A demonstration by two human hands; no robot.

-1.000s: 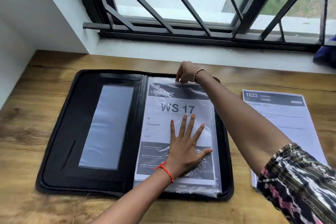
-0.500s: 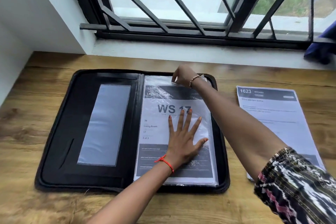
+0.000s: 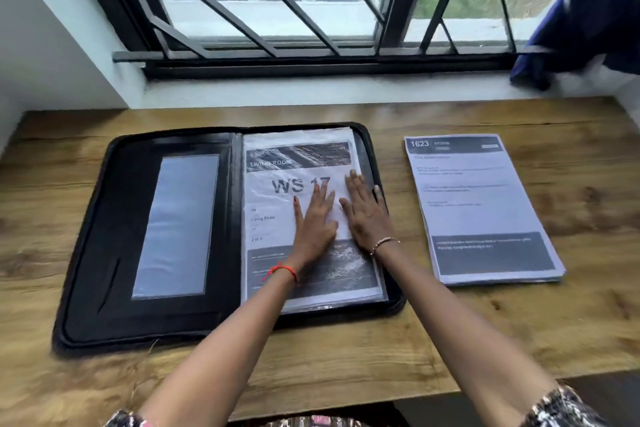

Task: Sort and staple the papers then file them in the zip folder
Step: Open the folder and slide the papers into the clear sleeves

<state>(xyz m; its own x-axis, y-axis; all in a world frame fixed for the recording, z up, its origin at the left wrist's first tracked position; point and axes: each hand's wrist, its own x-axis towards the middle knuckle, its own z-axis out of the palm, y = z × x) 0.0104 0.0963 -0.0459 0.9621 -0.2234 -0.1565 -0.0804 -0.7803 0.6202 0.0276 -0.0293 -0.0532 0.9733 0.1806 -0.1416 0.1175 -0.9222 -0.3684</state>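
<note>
A black zip folder [image 3: 104,253] lies open on the wooden desk. Its right half holds a clear plastic sleeve with the "WS 17" Living Room papers [image 3: 277,166] inside. My left hand [image 3: 315,222] lies flat on the sleeve, fingers straight and spread. Beside it, my right hand [image 3: 365,215] also presses flat on the sleeve near its right edge. A second set of papers headed "1623" [image 3: 481,204] lies on the desk to the right of the folder, untouched.
The wooden desk [image 3: 346,357] runs up to a white window sill with a black barred window [image 3: 277,45] behind it. A blue cloth [image 3: 581,21] hangs at the top right. The desk's front edge is near my arms.
My right hand has come back from the sleeve's top edge and now lies flat beside the left hand. The view has pulled back and shifted.
</note>
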